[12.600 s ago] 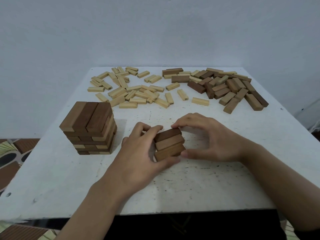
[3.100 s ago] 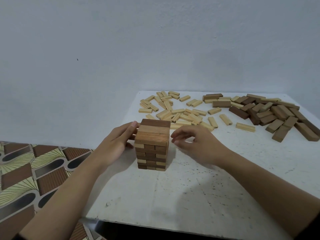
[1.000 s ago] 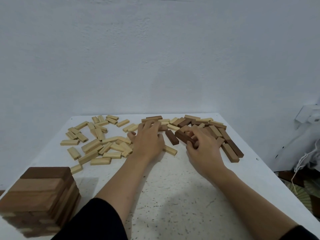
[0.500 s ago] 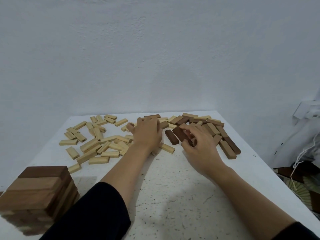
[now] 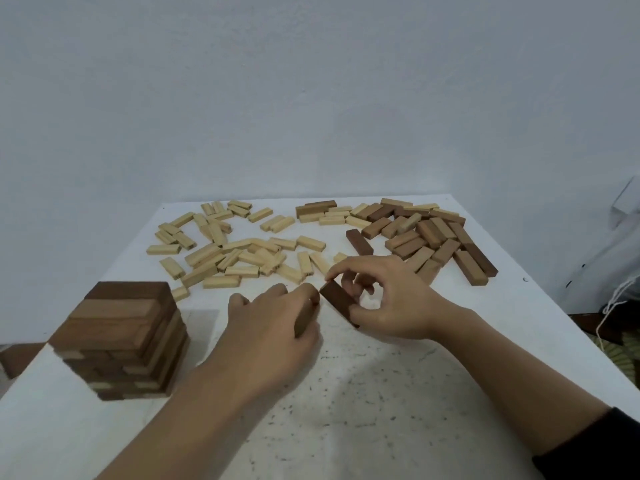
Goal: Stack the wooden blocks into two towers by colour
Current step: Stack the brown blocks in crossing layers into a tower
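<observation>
left hand (image 5: pixel 270 327) covering its block (image 5: pixel 305 315), tower (image 5: pixel 121 337) blurred

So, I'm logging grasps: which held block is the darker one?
The dark brown block pinched in the right hand; the left hand grips a lighter brown block.

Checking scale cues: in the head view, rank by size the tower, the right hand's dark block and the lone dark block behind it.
1. tower
2. held block, in right hand
3. lone block, though it is farther, so unsure
</observation>
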